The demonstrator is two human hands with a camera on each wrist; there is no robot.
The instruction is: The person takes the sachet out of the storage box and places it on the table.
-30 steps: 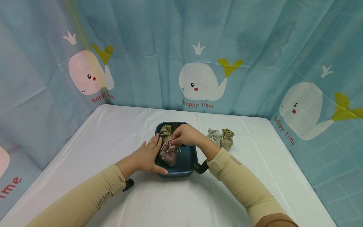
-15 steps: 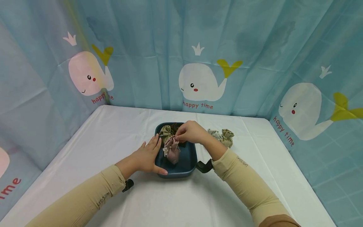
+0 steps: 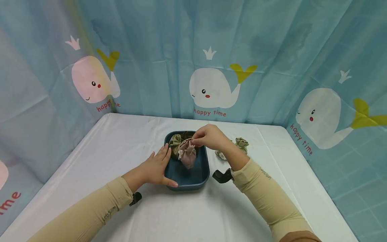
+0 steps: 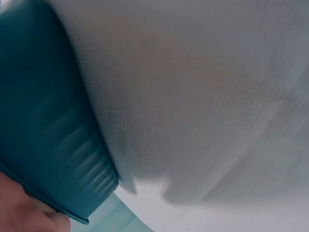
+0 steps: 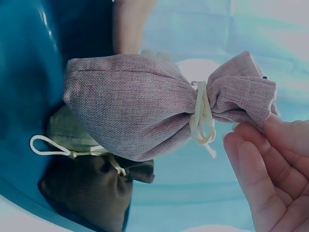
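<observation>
Starting left: the left hand (image 3: 155, 168) lies flat-fingered along the tray's near-left rim, pinching nothing. Here's the tray (image 3: 188, 187), and in its far-left part sits the green bag (image 3: 175, 150).

Now the pink bag (image 3: 188, 158), up over the middle of the tray! Its long axis runs down from the gathered neck to the base, so the body lies below and slightly left of the grip. Whether the base touches the tray, I can't tell. Behind it, mostly hidden, the brown bag (image 5: 87, 198).

And the right hand (image 3: 210, 137), clearly the nearer one, has thumb and fingers pinching that pink neck.

Further right on the table (image 3: 175, 215), partly behind the forearm: white bag (image 3: 221, 155), tan bag (image 3: 242, 144).

Count them: one tray, five bags, one of each colour.
</observation>
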